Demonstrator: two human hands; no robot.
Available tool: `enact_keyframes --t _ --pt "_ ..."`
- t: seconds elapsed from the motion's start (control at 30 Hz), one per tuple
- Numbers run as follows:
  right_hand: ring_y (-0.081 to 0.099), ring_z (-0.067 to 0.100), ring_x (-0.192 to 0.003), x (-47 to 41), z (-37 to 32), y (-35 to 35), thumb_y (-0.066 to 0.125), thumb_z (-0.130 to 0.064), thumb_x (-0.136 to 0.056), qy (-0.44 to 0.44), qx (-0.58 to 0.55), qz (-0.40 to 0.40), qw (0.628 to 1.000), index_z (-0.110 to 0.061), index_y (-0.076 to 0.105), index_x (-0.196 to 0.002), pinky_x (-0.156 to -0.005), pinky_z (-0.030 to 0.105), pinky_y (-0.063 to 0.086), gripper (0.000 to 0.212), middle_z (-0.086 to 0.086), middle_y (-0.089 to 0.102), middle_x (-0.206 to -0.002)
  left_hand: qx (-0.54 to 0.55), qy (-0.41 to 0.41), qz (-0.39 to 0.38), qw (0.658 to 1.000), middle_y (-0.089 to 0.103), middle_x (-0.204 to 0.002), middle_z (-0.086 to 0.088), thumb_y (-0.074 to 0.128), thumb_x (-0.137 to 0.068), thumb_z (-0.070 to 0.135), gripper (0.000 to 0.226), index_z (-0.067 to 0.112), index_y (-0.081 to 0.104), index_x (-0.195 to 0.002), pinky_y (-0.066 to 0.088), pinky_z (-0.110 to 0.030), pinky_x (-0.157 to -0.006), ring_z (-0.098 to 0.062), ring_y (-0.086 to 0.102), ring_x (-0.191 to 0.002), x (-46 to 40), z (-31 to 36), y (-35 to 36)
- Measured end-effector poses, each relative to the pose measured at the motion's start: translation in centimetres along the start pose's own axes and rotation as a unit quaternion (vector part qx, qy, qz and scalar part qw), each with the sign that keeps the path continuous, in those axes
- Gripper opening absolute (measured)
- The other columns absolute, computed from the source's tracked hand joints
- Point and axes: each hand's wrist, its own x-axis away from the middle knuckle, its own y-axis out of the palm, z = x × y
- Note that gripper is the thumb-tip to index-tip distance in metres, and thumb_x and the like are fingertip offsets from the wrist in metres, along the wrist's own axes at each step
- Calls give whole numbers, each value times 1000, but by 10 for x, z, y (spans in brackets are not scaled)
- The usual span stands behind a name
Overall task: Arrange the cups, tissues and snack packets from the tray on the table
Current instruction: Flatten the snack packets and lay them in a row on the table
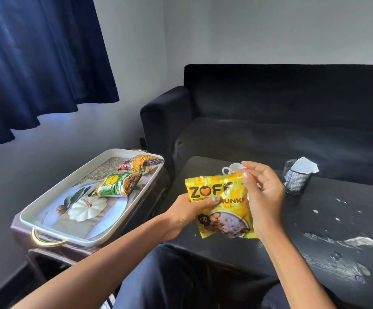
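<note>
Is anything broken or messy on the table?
Yes. The black table has white scuffed, flaky patches on its right side, as if the surface is peeling. The tissue sticks out crookedly from the mesh holder. Nothing looks spilled.

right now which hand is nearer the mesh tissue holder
Right. The right hand is just left of the mesh tissue holder; the left hand is farther left, across the yellow packet.
</note>
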Motion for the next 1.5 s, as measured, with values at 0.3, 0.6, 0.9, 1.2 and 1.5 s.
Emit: enact_keyframes --t 0.3,0.6,0.9,1.2,1.5 --pt "69 13 -91 4 26 -17 74 -32 -76 252 15 -144 957 -25 58 -110 -77 31 54 38 -2 71 -103 36 -33 40 998 75 -103 -6 68 -86 31 28 14 69 -107 56 -42 -87 -25 71 -97 -15 8 5" --pt "68 26 -85 22 60 -6 73 -11 -79 375 30 -43 926 -1 65 -99 -80 38 56 24 14 72 -95 -48 -110 102 987 73 -97 -5 60 -92 35 19 18 64 -100 57 -31 -66 -20 70 -85 -33 -18 9" --pt "62 21 -87 27 94 10 73 5 -72 415 60 2 908 -7 52 -113 -73 33 52 47 8 65 -102 -272 -92 45 957 45 -143 2 59 -90 24 62 17 31 -145 36 -25 -102 -17 48 -126 -29 -38 10" --pt "14 25 -144 42 72 1 53 -16 -89 154 488 -297 806 -19 24 -145 -112 38 26 63 5 9 -158 -650 -20 -69 757 -7 -162 -6 51 -93 44 86 18 -6 -153 13 -46 -120 -24 -1 -149 -20 -54 27" --pt "-25 22 -142 56 71 5 39 -11 -91 204 553 -478 651 -10 -22 -145 -116 52 -4 82 4 -33 -152 -718 -23 -98 689 -16 -160 -6 50 -94 40 90 16 -17 -151 8 -43 -122 -26 -12 -148 -21 -67 27"
